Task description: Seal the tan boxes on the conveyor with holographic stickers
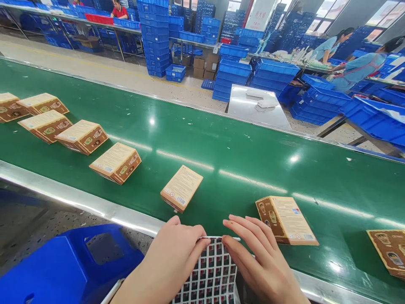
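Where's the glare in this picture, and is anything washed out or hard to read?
Head view: white spots and streaks glare on the green belt; head view: the windows at upper right look partly washed out; head view: small print on the boxes is too fine to read.

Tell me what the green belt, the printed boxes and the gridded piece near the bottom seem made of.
Green belt: probably rubber or plastic, smooth and glossy, judging by its bright reflections.
Printed boxes: likely thin card with little shine, given the flat panels and crisp folded edges.
Gridded piece: perhaps paper or plastic film, as it looks thin; its finish is unclear.
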{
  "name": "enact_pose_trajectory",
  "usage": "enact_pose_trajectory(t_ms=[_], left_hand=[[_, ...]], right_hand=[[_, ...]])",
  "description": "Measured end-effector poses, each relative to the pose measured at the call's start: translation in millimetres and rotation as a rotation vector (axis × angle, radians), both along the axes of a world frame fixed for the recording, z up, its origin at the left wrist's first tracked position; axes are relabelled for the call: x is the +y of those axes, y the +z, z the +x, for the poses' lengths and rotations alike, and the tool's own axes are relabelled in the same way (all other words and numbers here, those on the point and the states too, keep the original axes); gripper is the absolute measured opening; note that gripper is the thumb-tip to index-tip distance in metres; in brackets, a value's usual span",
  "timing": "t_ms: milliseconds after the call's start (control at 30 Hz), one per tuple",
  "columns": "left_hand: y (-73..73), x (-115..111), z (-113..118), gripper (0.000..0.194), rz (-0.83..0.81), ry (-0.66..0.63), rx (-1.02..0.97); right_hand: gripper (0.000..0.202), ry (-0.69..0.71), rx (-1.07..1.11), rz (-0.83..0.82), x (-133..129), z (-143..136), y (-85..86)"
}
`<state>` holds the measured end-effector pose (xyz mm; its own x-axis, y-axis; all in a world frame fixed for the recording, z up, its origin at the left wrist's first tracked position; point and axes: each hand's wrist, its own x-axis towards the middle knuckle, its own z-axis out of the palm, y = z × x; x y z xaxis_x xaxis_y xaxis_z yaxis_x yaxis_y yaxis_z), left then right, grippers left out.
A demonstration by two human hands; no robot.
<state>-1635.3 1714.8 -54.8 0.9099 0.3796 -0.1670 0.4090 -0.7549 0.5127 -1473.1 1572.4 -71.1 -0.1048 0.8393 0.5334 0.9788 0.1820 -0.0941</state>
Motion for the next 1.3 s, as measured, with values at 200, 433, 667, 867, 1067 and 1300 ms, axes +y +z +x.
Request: enact_pose_trajectory(t_ms=[200,433,667,867,1067,1300], left_hand=[[0.9,4,-7,0.034,-0.074,-0.044,-0.044],[-0.6,10,-15,0.028,-0.117,-0.061,-0.046],[-1.7,19,-25,0.027,-0.11,-0.076,-0.097],[1.1,26,-30,0.027,-0.1,-0.08,-0.094],[-1.9,30,-36,0.027,-0.048,-0.111,-0.1],[1.2,41,-43,0.032,-0.095,-0.125,-0.073]], right_hand=[[0.018,-0.009,0.176,-0.067,13,-7,2.0],[0.014,-0.055,0.515,-0.264,11,-12,2.9],[0.012,-0.028,0.635,-0.403,12,-19,0.6],[0.016,0.01,0.5,-0.181,22,-31,3.9],[0.015,-0.043,0.486,-0.185,29,-42,9.5],[0.016,-0.051,0.341,-0.102,32,-52,0.5]])
